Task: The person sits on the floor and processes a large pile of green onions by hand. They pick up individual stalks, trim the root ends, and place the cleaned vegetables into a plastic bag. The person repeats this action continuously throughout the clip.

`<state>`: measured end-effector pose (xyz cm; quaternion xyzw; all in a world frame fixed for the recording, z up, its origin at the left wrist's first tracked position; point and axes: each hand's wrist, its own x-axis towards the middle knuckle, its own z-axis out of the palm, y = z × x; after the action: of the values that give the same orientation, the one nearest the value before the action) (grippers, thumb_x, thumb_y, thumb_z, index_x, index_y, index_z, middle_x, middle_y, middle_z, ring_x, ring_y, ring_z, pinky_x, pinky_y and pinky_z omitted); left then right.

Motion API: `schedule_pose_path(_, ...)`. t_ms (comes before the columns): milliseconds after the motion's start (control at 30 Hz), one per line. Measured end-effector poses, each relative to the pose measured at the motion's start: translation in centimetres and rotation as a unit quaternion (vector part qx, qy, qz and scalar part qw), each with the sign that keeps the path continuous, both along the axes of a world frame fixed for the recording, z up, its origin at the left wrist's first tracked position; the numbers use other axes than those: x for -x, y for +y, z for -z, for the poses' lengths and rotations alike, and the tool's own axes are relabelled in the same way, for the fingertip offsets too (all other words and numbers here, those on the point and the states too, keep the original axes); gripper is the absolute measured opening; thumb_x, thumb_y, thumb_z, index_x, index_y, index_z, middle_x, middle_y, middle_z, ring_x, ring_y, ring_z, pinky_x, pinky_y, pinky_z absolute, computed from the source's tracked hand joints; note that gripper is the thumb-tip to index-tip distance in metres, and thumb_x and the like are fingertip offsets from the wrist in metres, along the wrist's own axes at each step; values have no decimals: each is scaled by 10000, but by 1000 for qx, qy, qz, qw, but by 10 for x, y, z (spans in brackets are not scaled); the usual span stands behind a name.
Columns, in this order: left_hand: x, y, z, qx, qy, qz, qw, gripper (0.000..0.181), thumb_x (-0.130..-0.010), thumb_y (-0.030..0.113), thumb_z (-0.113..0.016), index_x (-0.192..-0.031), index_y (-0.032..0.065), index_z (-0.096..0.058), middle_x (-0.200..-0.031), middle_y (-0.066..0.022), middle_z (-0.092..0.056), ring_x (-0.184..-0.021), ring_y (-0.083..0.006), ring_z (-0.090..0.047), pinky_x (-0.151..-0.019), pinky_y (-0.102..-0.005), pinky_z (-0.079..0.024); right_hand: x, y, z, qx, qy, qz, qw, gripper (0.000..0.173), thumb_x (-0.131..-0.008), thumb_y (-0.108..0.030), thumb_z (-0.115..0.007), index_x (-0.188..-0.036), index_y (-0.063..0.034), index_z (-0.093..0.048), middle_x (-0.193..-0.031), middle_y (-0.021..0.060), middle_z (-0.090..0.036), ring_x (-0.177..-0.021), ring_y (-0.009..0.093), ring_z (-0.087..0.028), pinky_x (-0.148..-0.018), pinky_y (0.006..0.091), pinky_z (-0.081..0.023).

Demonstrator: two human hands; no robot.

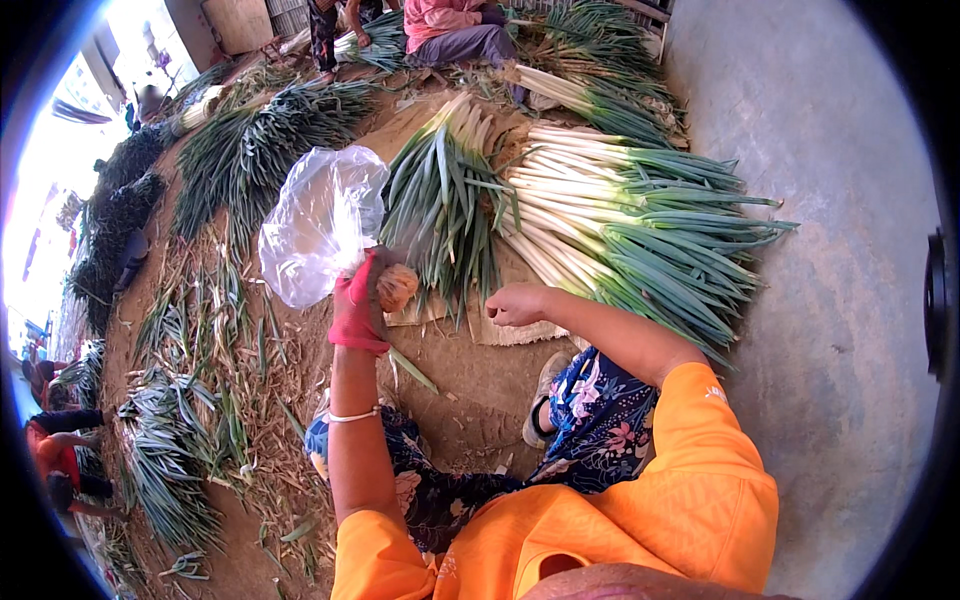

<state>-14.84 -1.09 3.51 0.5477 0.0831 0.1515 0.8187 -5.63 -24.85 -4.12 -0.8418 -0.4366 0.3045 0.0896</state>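
Note:
My left hand point(358, 311), in a red-and-dark work glove, grips the gathered neck of a clear plastic bag point(319, 217). The bag's open upper part balloons out above the glove. A brownish lump point(396, 289) shows at the glove's right side; what it is cannot be made out. My bare right hand point(517, 305) hovers over sacking point(517, 330), its fingers curled in, with nothing visible in them. Just beyond it lies a wide row of long green onions point(592, 210), white stalks to the left and green leaves to the right. Another bundle of green onions point(446, 195) lies beside them.
Onion heaps point(270, 131) and loose trimmings point(225, 337) cover the earth floor on the left. A seated person in a pink top point(442, 26) and other people are farther off. A grey concrete surface point(817, 300) borders the right side.

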Motion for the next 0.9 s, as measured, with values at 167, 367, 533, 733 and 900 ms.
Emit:
schedule_pose_path(167, -2, 4, 5, 17, -9, 1, 1000, 250, -847, 228, -584, -929, -8, -602, -930, -150, -652, -817, -201, -623, -740, -320, -499, -5, -3, 10, -21, 20, 1, 1000, 286, -809, -253, -532, -982, -39, -614, -955, 166, -635, -904, 329, -595, -773, 401, -461)
schedule_pose_path(367, 0, 3, 5, -6, 6, -5, 1000, 283, -847, 243, -584, -945, -20, -618, -915, -130, -651, -806, -190, -618, -739, -310, -493, -3, -1, 12, -24, 3, 9, 1000, 275, -805, -248, -534, -967, -43, -619, -941, 161, -639, -886, 327, -599, -768, 404, -462)
schedule_pose_path(533, 2, 5, 0, 1, 5, 19, 1000, 309, -848, 254, -577, -951, -33, -629, -904, -121, -648, -806, -190, -614, -744, -310, -488, 1, 2, -3, 5, -14, 3, 1000, 288, -810, -260, -527, -986, -51, -619, -973, 154, -637, -913, 320, -596, -784, 400, -462)
schedule_pose_path(733, 2, 2, 4, -12, 8, 1, 1000, 295, -854, 248, -571, -939, -29, -628, -914, -126, -649, -806, -197, -616, -744, -311, -491, 2, -1, 2, 3, 4, 13, 1000, 294, -810, -263, -520, -1000, -60, -618, -1001, 149, -633, -942, 315, -590, -798, 400, -460)
schedule_pose_path(900, 0, 7, 4, -25, 9, 1, 1000, 275, -855, 234, -569, -959, -19, -604, -931, -135, -651, -814, -198, -619, -759, -312, -491, 3, 3, -6, 17, -2, 9, 1000, 293, -805, -257, -517, -996, -60, -620, -991, 151, -634, -935, 318, -592, -796, 406, -458)
